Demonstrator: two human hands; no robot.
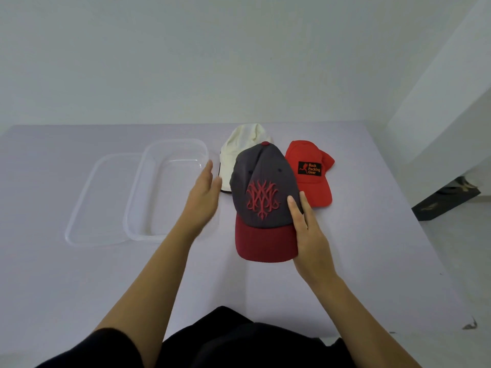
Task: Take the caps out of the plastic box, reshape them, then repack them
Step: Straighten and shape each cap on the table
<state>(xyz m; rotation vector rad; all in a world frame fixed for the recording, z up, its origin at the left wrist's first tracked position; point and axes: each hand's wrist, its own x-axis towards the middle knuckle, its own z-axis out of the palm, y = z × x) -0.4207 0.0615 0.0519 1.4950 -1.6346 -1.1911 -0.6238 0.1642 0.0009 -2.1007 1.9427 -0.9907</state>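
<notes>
A broad, matte, pale lilac table (pixel 79 274) is filling most of the view. On its left half a clear plastic box (pixel 164 200) is sitting open, a rounded rectangle with glossy walls and nothing inside. Its flat, see-through lid (pixel 98 200) is lying just beside it on the left, with the edges overlapping.

All three caps are lying outside the box, right of it. The grey cap (pixel 261 181) is being held up facing the camera. Its domed fabric crown is carrying a raised red embroidered emblem, and it has a stiff, curved maroon brim (pixel 265 243) and a maroon top button. It is blocking parts of the two caps behind it. The red cap (pixel 313 187) is lying on the table to the right, smooth cloth bearing a black rectangular patch (pixel 309 168) with orange lettering. The white cap (pixel 239 155) is slumping, creased and soft, on the far left of the group, close to the box's right end.

The right hand (pixel 308 235) is gripping the grey cap at its right side where the crown meets the brim, with the thumb lying on the front panel and the fingers hidden behind. The left hand (pixel 203 192) is hovering with straight, spread fingers, blurred, holding nothing, and is covering the box's right edge.

A black garment (pixel 239 341) is showing at the bottom edge. A dark flat object (pixel 446 200) is lying on the floor beyond the table's right side.
</notes>
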